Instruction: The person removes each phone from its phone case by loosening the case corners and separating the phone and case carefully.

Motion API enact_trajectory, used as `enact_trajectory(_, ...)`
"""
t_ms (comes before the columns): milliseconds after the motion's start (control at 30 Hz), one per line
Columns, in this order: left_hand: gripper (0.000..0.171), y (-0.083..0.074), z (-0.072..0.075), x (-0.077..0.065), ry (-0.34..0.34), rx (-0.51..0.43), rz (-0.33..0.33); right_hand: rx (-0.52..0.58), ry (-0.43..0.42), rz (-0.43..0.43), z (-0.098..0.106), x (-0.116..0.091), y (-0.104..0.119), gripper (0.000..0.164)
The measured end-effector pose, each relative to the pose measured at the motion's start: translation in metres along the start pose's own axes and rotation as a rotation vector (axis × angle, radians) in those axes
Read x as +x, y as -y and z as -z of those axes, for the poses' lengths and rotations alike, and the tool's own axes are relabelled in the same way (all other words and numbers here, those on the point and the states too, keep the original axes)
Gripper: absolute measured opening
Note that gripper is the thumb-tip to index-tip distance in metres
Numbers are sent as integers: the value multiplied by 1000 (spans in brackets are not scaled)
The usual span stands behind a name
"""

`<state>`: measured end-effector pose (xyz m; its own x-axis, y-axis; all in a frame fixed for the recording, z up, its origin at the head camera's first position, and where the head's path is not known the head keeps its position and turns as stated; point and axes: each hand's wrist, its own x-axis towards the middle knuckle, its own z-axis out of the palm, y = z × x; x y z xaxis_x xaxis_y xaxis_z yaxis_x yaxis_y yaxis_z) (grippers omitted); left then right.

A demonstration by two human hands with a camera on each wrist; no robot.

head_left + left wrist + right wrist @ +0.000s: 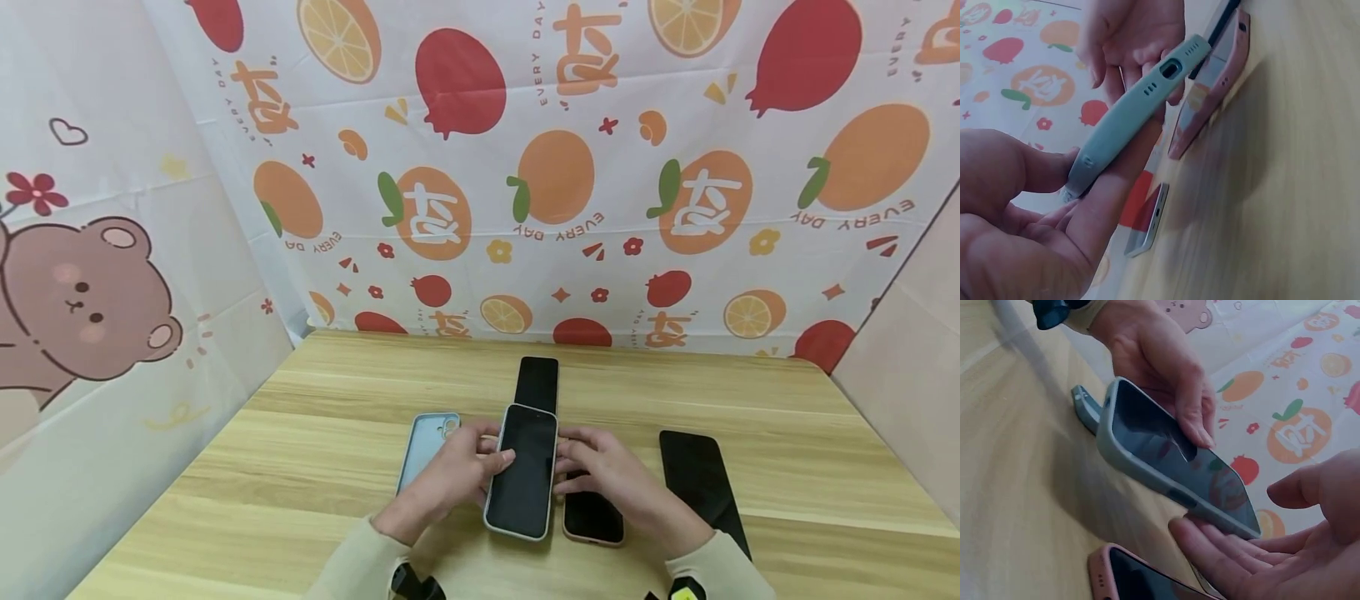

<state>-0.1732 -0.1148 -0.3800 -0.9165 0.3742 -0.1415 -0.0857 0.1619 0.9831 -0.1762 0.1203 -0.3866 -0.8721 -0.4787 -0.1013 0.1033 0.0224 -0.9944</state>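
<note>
My left hand [459,468] holds a smartphone [527,471] in a pale blue-green case, thumb over its screen edge and fingers beneath. The left wrist view shows the case's bottom edge [1129,115] with its port cutout, raised above the table. My right hand [611,475] is at the phone's right side. In the right wrist view its fingers [1216,550] extend at the case's edge, with the thumb apart from it. Below that hand lies a phone in a pink case [594,521]. A light blue phone case [426,446] rests by my left hand.
On the wooden table [360,383], a black-screened phone [537,379] lies behind the held one. Another large dark phone [697,475] is on the right. A fruit-printed cloth [510,192] hangs behind the table, and a bear-printed one [97,292] on the left.
</note>
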Motion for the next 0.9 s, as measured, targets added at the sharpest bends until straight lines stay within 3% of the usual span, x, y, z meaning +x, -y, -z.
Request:
enact_trajectory(200, 37, -9, -7, -2, 58, -9, 28, 68, -10, -4, 10, -2, 1, 49)
enact_trajectory(367, 38, -14, -15, 0, 49, 56, 21, 64, -38, -16, 17, -4, 5, 61)
enact_trajectory(533, 39, -16, -21, 1, 48, 72, 20, 34, -48, 20, 19, -5, 6, 63)
enact_trajectory(733, 35, -16, -22, 0, 81, 11, -4, 76, -86, 104, 15, -5, 5, 60)
enact_trajectory(900, 34, -15, -23, 1, 97, -34, -20, 167, -114, 103, 11, -4, 5, 48)
